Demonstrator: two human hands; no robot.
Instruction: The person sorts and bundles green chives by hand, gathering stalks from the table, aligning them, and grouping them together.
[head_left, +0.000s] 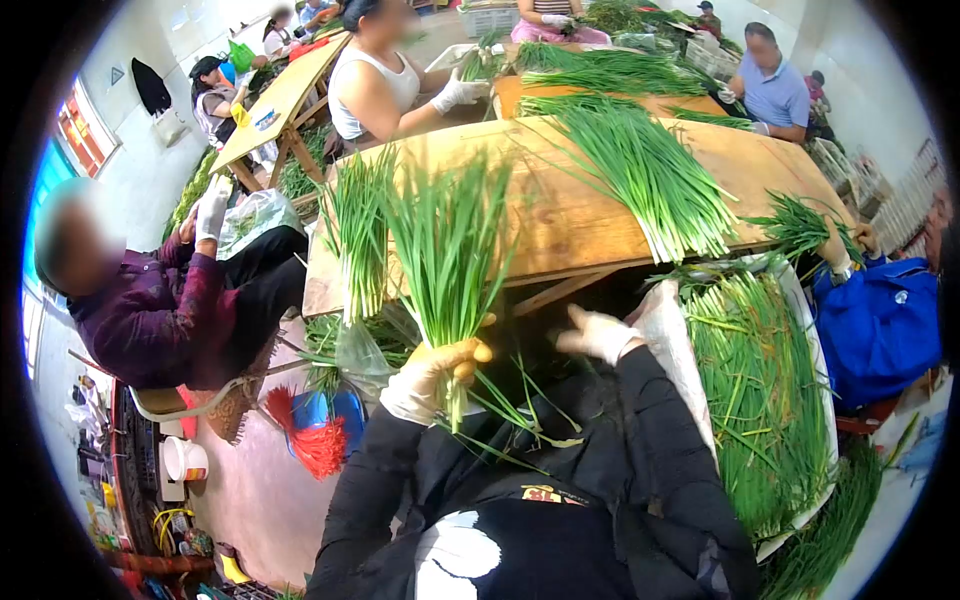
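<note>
My left hand (432, 380), in a pale glove with yellowish fingers, is closed around the lower stalks of a bunch of garlic chives (447, 260). The bunch stands nearly upright, leaves up and pale ends below the fist. Several loose chive leaves (525, 415) hang over my dark clothing beside it. My right hand (598, 335), gloved in white, is apart from the bunch, with its fingers spread and nothing seen in them. A smaller bunch (358, 235) lies on the left end of the wooden table (535, 215), and a larger pile (655, 175) lies farther right.
To my right stands a white-edged crate (815, 370) full of chives. A red bundle of ties (310, 435) hangs near a blue dustpan-like object (345, 410) at lower left. A seated person in purple (150, 310) is close on the left; other people work at tables beyond.
</note>
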